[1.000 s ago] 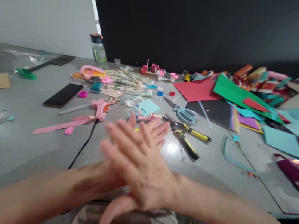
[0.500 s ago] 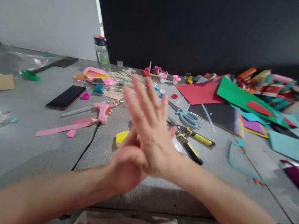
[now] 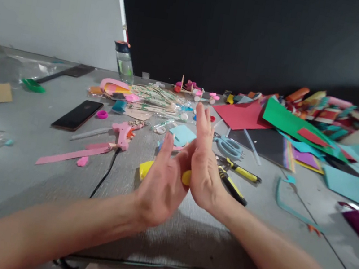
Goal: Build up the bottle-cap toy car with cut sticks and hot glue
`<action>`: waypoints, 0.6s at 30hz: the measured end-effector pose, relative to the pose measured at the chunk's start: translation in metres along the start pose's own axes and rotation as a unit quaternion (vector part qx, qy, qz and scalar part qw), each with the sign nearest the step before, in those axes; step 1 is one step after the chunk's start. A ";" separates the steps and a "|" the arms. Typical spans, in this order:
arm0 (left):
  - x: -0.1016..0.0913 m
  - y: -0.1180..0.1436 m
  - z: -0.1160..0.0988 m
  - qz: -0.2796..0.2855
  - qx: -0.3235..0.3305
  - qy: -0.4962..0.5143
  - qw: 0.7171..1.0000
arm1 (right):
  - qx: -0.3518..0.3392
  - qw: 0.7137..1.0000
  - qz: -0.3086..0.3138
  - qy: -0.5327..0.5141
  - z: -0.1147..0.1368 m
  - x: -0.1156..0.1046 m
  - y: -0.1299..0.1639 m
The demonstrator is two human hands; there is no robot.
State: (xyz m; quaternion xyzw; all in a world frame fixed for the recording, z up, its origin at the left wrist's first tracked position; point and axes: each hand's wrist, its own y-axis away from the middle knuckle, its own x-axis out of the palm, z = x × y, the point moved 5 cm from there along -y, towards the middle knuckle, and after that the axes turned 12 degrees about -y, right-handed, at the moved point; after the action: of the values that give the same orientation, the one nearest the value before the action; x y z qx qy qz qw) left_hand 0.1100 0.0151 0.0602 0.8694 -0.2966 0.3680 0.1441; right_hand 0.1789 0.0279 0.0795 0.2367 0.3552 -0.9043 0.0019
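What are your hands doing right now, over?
Left hand and right hand flat, palms pressed on a yellow lump. Second yellow piece on the table beside the left hand. Yellow-handled pliers close by the right hand.

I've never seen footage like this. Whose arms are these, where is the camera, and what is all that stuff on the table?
There is no machine here: the picture comes from a camera worn on a person's head, looking forward and down, so the two bare arms are the wearer's own. The left hand and right hand are pressed palm to palm above a grey table, with a small yellow lump squeezed between them. Another yellow piece lies just left of the hands. Around them lie craft things: a pink glue gun with its black cord, a phone, blue scissors, yellow-handled pliers, a water bottle and a heap of coloured paper on the right.
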 end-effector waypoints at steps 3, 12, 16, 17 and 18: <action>-0.007 -0.001 -0.008 -0.019 0.018 -0.025 0.999 | -0.010 0.999 0.042 -0.020 0.003 0.012 0.011; -0.019 -0.001 0.005 -0.064 0.059 -0.059 0.994 | 0.017 0.998 0.029 -0.057 0.002 0.020 0.012; -0.014 0.000 -0.001 -0.063 0.049 -0.049 0.996 | 0.008 0.999 0.000 -0.033 -0.006 0.020 0.014; -0.015 -0.001 -0.003 -0.068 0.057 -0.044 0.995 | -0.006 0.999 0.014 -0.042 -0.002 0.023 0.016; -0.016 -0.002 -0.004 -0.069 0.071 -0.036 0.994 | -0.020 0.998 0.037 -0.051 0.002 0.026 0.017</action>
State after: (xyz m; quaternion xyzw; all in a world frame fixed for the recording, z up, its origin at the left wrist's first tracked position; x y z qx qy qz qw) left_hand 0.1001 0.0257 0.0512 0.9084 -0.2145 0.3455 0.0965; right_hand 0.1576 0.0177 0.0586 0.2033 0.3635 -0.9073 0.0585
